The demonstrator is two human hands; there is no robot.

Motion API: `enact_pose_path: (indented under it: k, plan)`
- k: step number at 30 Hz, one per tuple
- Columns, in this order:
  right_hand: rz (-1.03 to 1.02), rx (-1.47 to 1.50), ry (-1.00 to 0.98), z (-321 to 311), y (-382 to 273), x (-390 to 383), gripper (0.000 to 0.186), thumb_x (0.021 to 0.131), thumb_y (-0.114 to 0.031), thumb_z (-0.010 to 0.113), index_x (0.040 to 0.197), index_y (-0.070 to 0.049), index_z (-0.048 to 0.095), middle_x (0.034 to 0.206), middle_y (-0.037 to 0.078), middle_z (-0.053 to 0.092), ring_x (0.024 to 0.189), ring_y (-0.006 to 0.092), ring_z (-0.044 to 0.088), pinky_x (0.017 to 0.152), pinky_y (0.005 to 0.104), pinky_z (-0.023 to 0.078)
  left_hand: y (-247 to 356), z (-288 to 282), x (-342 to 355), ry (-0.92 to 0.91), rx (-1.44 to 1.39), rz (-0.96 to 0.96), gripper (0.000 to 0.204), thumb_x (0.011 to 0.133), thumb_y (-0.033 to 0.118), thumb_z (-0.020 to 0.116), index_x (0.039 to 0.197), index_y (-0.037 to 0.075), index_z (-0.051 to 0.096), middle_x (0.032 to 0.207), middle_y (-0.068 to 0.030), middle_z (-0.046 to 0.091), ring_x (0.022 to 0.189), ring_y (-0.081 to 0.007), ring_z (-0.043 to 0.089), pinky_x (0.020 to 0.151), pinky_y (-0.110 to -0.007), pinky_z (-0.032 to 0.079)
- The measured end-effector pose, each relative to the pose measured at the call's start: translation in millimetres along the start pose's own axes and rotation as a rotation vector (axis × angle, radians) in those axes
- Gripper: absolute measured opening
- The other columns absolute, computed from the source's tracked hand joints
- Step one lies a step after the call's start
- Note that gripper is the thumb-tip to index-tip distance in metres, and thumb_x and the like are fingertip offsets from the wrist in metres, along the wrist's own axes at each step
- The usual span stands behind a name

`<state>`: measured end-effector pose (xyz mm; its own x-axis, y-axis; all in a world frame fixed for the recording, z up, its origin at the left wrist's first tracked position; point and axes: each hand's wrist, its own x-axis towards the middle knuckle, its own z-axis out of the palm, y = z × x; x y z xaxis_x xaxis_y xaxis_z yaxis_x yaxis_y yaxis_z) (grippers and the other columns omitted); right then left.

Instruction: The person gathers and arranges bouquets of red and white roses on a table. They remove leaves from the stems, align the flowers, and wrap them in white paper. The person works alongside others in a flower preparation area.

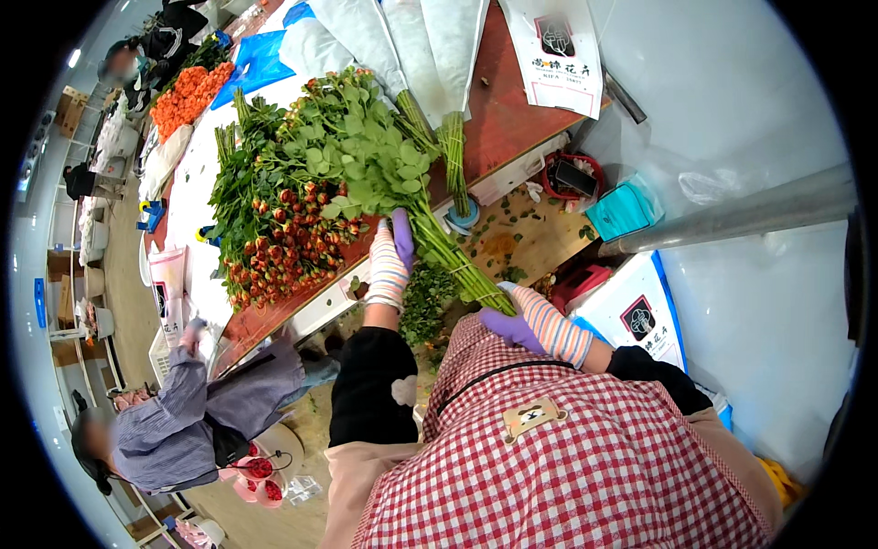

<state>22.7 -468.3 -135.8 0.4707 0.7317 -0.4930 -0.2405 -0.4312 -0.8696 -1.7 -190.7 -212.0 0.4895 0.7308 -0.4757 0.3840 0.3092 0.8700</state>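
A leafy green bunch of cut flowers (446,245) slants across in front of me. Its stem ends point to the lower right, and small buds show at its far end. My left hand (390,261), in a striped glove with purple fingertips, is closed round the stems just below the leaves. Lower down, my right hand (546,325), gloved alike, grips the stem ends. To the left of the bunch lies a heap of orange-red roses (291,240) on the red-topped table (501,114), partly covered by the leaves.
White-wrapped bunches (352,41) lie at the table's far side. A printed white sleeve (554,59) hangs at its right corner, above a red basket (572,176). A metal pole (732,218) crosses at right. A co-worker (174,421) stands at left; orange flowers (190,96) lie beyond.
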Motion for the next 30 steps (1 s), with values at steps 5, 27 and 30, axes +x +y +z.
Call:
enact_pose_path:
  k: [5, 27, 30]
  plan:
    - [0.197, 0.536, -0.175, -16, -34, -25, 0.039, 0.085, -0.023, 0.065, 0.113, -0.001, 0.049, 0.072, 0.004, 0.054, 0.054, 0.0118, 0.053, 0.047, 0.0259, 0.045, 3, -2, -62, -0.268, 0.488, 0.469, 0.029, 0.087, 0.018, 0.051, 0.106, -0.002, 0.059, 0.085, -0.0175, 0.063, 0.074, -0.0223, 0.058, 0.068, -0.033, 0.046]
    - [0.173, 0.58, -0.241, -22, -45, -39, 0.027, 0.087, -0.023, 0.063, 0.102, -0.003, 0.055, 0.068, -0.001, 0.051, 0.056, 0.0064, 0.049, 0.052, 0.0217, 0.039, 81, 18, -127, -0.398, 1.145, 0.556, 0.026, 0.084, 0.018, 0.058, 0.102, 0.0, 0.06, 0.075, -0.0232, 0.061, 0.072, -0.0361, 0.062, 0.064, -0.039, 0.05]
    - [0.186, 0.646, -0.298, -26, -42, -39, 0.03, 0.088, -0.02, 0.062, 0.108, -0.001, 0.051, 0.068, 0.0, 0.05, 0.056, 0.0069, 0.049, 0.051, 0.0227, 0.04, 57, 24, -123, -0.406, 0.664, 0.475, 0.02, 0.083, 0.016, 0.06, 0.091, -0.003, 0.062, 0.071, -0.0218, 0.061, 0.064, -0.0319, 0.06, 0.059, -0.038, 0.047]
